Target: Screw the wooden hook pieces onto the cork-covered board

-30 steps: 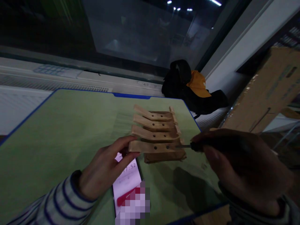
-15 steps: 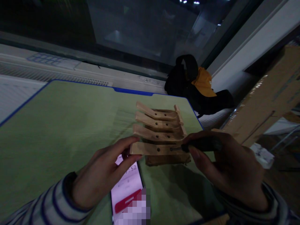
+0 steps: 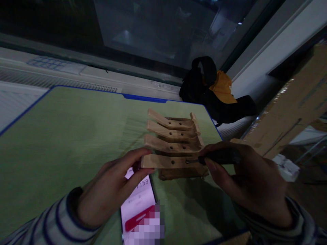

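Observation:
Several curved wooden slats lie side by side, each with two holes, across a darker wooden block [image 3: 176,174]. My left hand [image 3: 109,187] pinches the left end of the nearest wooden slat [image 3: 163,162] between thumb and fingers. In my right hand [image 3: 247,180] is a dark-handled screwdriver [image 3: 219,159], held level from the right. Its thin shaft points left, with the tip at the slat's right-hand hole. Whether a screw sits in that hole I cannot make out for certain. A lit phone [image 3: 139,204] lies beneath and beside my left hand.
The green table top [image 3: 76,136] has a blue edge. A black and orange bag [image 3: 222,90] sits beyond its far right corner, by the window. A large cardboard box [image 3: 286,105] stands at the right. A radiator grille [image 3: 58,80] runs behind the table.
The phone's clock has gone from 52 to 53. Both hands keep nearly the same place, and the screwdriver's tip still rests at the same hole.

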{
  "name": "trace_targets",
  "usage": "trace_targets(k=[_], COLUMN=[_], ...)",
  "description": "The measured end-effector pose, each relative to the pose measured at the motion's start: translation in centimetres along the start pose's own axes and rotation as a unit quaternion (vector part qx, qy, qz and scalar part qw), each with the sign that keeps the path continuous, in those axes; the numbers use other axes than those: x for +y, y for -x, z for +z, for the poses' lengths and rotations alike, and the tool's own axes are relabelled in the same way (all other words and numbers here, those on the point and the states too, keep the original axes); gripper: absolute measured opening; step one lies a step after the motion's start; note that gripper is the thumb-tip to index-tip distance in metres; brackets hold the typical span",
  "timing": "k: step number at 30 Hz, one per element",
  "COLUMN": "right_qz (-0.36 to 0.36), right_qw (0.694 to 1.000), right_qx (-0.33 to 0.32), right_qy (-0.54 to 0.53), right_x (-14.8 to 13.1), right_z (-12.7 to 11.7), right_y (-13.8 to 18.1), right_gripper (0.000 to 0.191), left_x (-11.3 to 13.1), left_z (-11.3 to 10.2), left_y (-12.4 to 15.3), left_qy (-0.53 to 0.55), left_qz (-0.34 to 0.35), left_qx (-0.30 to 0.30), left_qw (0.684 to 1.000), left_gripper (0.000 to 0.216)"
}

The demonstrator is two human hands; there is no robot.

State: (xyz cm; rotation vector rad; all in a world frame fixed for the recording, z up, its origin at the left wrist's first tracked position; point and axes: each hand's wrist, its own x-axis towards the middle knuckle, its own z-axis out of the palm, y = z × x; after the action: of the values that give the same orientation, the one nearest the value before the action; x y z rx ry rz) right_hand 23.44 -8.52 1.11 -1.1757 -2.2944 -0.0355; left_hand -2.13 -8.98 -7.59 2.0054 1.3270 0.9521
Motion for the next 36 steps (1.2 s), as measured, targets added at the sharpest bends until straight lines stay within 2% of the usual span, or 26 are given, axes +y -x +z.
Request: trace_targets(k=[10, 16, 21, 26, 29, 31, 36], right_qz=[-0.002, -0.001, -0.016, -0.007, 0.002, -0.005, -0.031], right_qw=[0.995, 0.998, 0.998, 0.998, 0.998, 0.998, 0.998], right_qx=[0.018, 0.02, 0.009, 0.015, 0.012, 0.008, 0.004], right_qy=[0.095, 0.064, 0.059, 0.062, 0.063, 0.065, 0.054], right_x=[0.0, -0.1, 0.0, 0.1, 0.0, 0.1, 0.5], right_z=[0.2, 0.3, 0.6, 0.4, 0.2, 0.1, 0.2], right_y=[0.5, 0.7, 0.6, 0.7, 0.7, 0.7, 0.9], right_gripper=[0.012, 0.015, 0.012, 0.012, 0.012, 0.012, 0.018], left_x=[-0.1, 0.0, 0.2, 1.2, 2.2, 2.6, 2.5], left_z=[0.0, 0.0, 0.0, -1.1, -1.6, -1.5, -1.0], left_y=[0.2, 0.1, 0.0, 0.2, 0.0, -0.3, -1.2], left_qy=[0.017, 0.019, 0.008, -0.096, -0.148, -0.16, -0.126], left_qz=[-0.031, -0.041, 0.016, 0.068, 0.123, 0.146, 0.139], left_qx=[-0.019, -0.023, -0.006, 0.049, 0.074, 0.054, 0.005], left_qw=[0.999, 0.999, 1.0, 0.992, 0.978, 0.975, 0.982], left_gripper=[0.031, 0.031, 0.029, 0.038, 0.031, 0.025, 0.022])
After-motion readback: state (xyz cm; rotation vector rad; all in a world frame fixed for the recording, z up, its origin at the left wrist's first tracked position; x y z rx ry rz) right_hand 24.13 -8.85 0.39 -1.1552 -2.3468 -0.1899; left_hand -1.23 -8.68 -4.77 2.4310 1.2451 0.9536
